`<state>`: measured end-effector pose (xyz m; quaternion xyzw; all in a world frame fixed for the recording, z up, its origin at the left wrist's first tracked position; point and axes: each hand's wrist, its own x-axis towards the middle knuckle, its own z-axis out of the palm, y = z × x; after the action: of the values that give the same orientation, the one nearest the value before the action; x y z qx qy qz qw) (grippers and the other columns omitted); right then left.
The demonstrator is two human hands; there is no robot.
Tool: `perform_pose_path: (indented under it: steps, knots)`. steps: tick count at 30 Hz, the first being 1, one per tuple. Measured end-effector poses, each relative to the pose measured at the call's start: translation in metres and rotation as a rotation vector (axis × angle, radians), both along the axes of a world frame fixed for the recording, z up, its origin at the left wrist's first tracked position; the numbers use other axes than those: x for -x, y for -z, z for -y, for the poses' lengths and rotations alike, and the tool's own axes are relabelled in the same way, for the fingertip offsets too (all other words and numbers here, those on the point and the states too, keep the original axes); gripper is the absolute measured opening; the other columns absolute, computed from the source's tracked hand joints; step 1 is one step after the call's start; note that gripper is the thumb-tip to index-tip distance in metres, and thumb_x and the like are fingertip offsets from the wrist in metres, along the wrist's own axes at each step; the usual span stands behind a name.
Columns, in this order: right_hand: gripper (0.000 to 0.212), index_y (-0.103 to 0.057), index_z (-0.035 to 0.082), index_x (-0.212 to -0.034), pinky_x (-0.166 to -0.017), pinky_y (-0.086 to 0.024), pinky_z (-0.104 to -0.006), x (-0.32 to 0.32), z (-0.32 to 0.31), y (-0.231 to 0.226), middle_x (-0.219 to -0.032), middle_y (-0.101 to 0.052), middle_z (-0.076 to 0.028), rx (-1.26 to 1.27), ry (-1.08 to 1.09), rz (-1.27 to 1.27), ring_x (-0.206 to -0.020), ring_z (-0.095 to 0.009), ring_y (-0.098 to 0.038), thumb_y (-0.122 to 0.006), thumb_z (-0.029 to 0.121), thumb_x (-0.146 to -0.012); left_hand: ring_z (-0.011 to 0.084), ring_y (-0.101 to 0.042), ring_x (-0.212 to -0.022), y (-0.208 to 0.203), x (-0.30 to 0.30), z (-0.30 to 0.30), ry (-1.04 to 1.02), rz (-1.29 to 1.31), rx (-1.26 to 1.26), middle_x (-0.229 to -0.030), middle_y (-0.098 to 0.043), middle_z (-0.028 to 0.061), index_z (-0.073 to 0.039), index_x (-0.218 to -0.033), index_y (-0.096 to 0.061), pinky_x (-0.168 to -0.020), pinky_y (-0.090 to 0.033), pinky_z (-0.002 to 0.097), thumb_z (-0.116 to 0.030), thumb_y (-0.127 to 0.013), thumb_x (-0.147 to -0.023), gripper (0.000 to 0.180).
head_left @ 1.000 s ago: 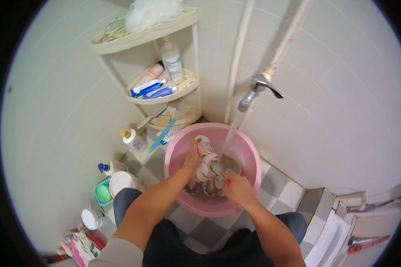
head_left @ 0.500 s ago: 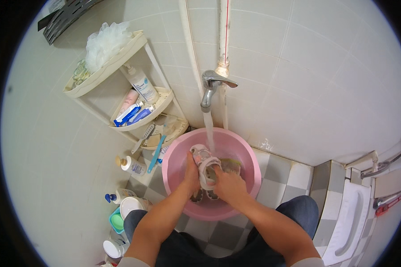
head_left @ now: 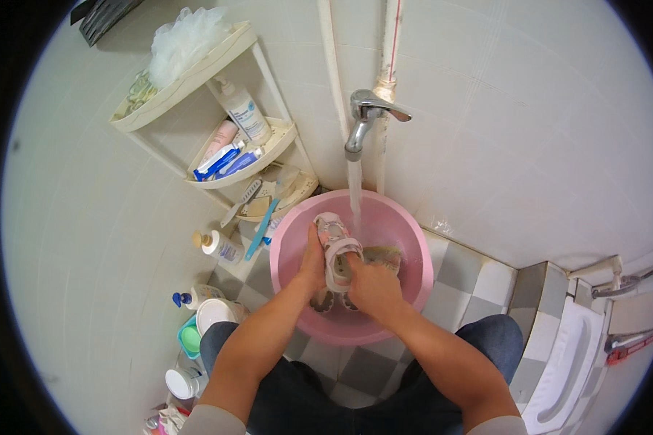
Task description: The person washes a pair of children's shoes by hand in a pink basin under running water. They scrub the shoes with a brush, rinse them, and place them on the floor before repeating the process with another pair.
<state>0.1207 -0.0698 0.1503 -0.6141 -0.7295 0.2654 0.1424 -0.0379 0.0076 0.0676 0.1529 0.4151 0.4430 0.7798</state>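
A small pale pink-and-white sandal (head_left: 334, 246) is held tilted over the pink basin (head_left: 278, 243), its toe pointing away from me. My left hand (head_left: 313, 261) is closed round its left side. Into the foot opening reach fingers of my right hand (head_left: 374, 290); the rest of that hand is curled at the heel, and its fingertips are hidden. Below the held sandal, part of a second shoe (head_left: 322, 301) shows in the basin. Right of my right hand lies a flat yellowish-green-edged thing (head_left: 382, 257), perhaps a cloth or brush. Water (head_left: 354, 185) streams down just beyond the sandal.
A chrome tap (head_left: 363, 123) juts from the wall above the basin. At left stands a cream corner shelf (head_left: 268, 148) with bottles and tubes; several pump bottles (head_left: 221, 246) and tubs (head_left: 214, 315) stand on the floor. A white squat toilet (head_left: 569, 362) lies at right.
The whole view has shifted slightly, so the basin and tap sit a little higher and further right. Both hands keep the sandal in nearly the same pose, and water still runs.
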Motion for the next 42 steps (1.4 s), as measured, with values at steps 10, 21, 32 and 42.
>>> perform_pose_path:
  steps: [10, 21, 32, 42]
  knots:
    - [0.048, -0.059, 0.014, -0.132, -0.068, -0.055, -0.0508, -0.018, 0.005, -0.050, -0.083, -0.069, -0.017, 0.037, -0.125, 0.234, -0.077, -0.038, -0.069, -0.057, 0.016, -0.084, 0.0223, -0.065, -0.085, -0.022, 0.028, -0.038, -0.275, -0.326, -0.288, -0.100, -0.068, 0.0107, -0.004, -0.119, -0.058, -0.077, -0.055, 0.0364, -0.058, -0.029, -0.103, 0.063]
    - [0.042, -0.061, 0.014, -0.129, -0.071, -0.055, -0.0510, -0.018, 0.008, -0.016, -0.092, -0.071, -0.018, 0.117, -0.155, 0.015, -0.081, -0.036, -0.070, -0.055, 0.015, -0.087, 0.0166, -0.063, -0.096, -0.016, 0.039, -0.033, -0.147, -0.516, -0.294, -0.110, -0.067, 0.0079, -0.001, -0.127, -0.059, -0.084, -0.051, 0.0314, -0.045, -0.040, -0.105, 0.053]
    - [0.036, -0.066, 0.021, -0.120, -0.064, -0.055, -0.0489, -0.051, 0.013, -0.058, -0.086, -0.071, -0.014, 0.171, 0.007, 0.367, -0.079, -0.036, -0.070, -0.056, 0.019, -0.086, 0.0437, -0.041, -0.128, 0.085, -0.004, -0.047, 0.272, -1.746, -0.426, -0.136, -0.048, 0.0239, -0.004, -0.144, -0.038, -0.104, -0.037, 0.0528, -0.054, -0.069, -0.083, 0.084]
    - [0.039, -0.064, 0.021, -0.124, -0.061, -0.055, -0.0482, -0.069, 0.009, -0.041, -0.079, -0.071, -0.015, 0.208, -0.068, 0.388, -0.073, -0.036, -0.070, -0.055, 0.017, -0.086, 0.0389, -0.057, -0.108, 0.120, -0.024, -0.025, 0.929, -1.804, -0.808, -0.118, -0.058, 0.0218, -0.006, -0.130, -0.053, -0.093, -0.046, 0.0510, -0.037, -0.067, -0.084, 0.057]
